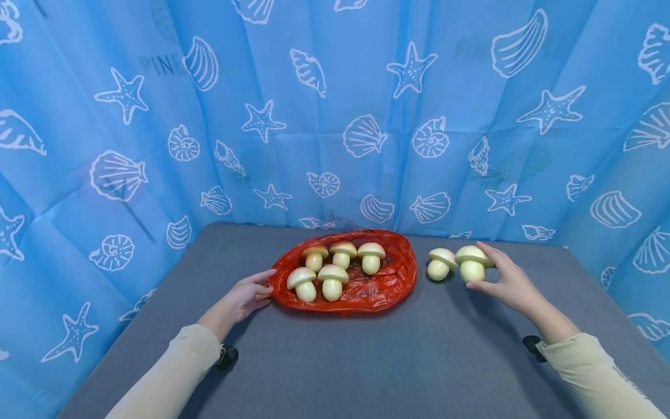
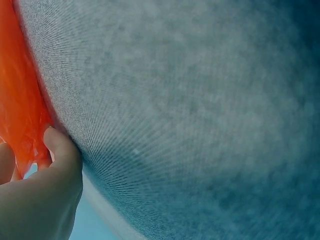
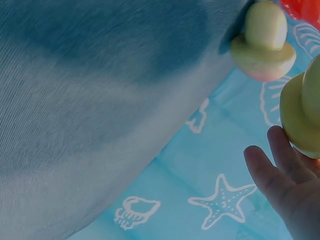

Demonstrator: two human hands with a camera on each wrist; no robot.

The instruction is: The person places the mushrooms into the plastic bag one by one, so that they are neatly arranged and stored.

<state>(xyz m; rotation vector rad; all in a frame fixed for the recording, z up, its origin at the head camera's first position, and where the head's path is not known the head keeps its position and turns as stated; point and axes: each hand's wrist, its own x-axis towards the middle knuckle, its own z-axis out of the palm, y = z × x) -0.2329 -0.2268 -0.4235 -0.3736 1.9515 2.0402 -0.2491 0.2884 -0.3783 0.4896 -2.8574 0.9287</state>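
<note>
Between its thumb and fingers, my right hand (image 1: 513,282) pinches a pale yellow toy mushroom (image 1: 473,273) at the right of the head view. Just left of it a second toy mushroom (image 1: 438,269) stands on the table; the right wrist view also shows this mushroom (image 3: 265,35). My left hand (image 1: 246,297) grips the left edge of an opened red plastic bag (image 1: 387,291). The left wrist view shows the thumb and fingers at the bag's edge (image 2: 20,100). Several more mushrooms (image 1: 332,282) sit on the bag, caps up, some tilted.
A grey cloth-covered table (image 1: 366,366) lies under everything. Behind it and along the sides hangs a blue curtain (image 1: 335,105) with white shells and starfish. Each wrist carries a small black device (image 1: 227,357).
</note>
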